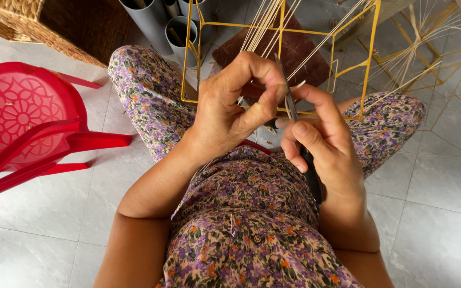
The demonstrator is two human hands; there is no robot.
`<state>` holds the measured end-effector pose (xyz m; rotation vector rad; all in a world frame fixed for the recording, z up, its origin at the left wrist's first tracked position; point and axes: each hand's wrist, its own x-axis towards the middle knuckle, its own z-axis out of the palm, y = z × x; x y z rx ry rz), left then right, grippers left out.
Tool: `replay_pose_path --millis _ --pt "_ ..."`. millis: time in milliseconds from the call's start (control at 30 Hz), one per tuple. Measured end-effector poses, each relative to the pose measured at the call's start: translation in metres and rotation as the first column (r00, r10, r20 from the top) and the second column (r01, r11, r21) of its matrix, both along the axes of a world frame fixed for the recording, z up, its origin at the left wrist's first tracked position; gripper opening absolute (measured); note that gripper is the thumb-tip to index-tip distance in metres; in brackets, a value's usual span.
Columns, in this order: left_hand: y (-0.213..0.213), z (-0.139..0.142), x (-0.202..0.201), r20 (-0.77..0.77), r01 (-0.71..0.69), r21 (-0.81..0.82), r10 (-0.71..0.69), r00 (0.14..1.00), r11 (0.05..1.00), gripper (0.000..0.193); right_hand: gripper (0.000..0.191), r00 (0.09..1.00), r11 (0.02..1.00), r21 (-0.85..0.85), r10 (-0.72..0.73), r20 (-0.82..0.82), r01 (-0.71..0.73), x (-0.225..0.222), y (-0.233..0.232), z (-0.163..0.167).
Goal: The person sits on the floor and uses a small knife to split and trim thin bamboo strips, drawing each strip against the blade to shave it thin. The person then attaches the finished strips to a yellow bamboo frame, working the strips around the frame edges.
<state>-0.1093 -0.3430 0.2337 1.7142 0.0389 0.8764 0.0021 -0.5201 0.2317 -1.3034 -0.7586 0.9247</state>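
In my right hand point(321, 141) a thin dark blade point(286, 88), pinched, near-upright at frame centre, tip toward upper left; my left hand point(236, 101) pinching a pale strip point(297, 84).

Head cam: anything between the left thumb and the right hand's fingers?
Yes. In the head view, a thin knife blade and pale cane strip stand between the left hand and right hand.

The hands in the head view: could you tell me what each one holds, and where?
Right hand grips a thin dark blade tool by its handle; left hand pinches a pale cane strip near its end.
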Motion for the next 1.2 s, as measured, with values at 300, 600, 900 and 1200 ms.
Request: replay_pose_path --millis 300,600,900,1200 --pt "0.000 0.006 -0.004 0.137 -0.101 0.259 0.067 0.988 0.961 0.011 0.043 0.966 0.993 -0.036 -0.099 0.240 0.111 -0.015 -0.001 0.004" --pt "-0.001 -0.003 -0.020 0.170 -0.054 0.259 0.009 0.985 0.964 0.009 0.045 0.873 0.985 -0.066 -0.107 0.475 0.157 -0.019 -0.004 0.007" --pt "-0.008 -0.022 -0.019 0.088 -0.114 -0.098 0.123 0.989 0.989 0.009 0.055 0.907 0.982 0.011 -0.178 0.380 0.188 -0.019 -0.009 -0.009" --pt "-0.011 -0.027 -0.016 0.132 -0.146 -0.011 0.147 0.980 0.989 0.010 0.058 0.785 0.964 0.138 -0.265 0.560 0.226 -0.021 -0.003 -0.016"
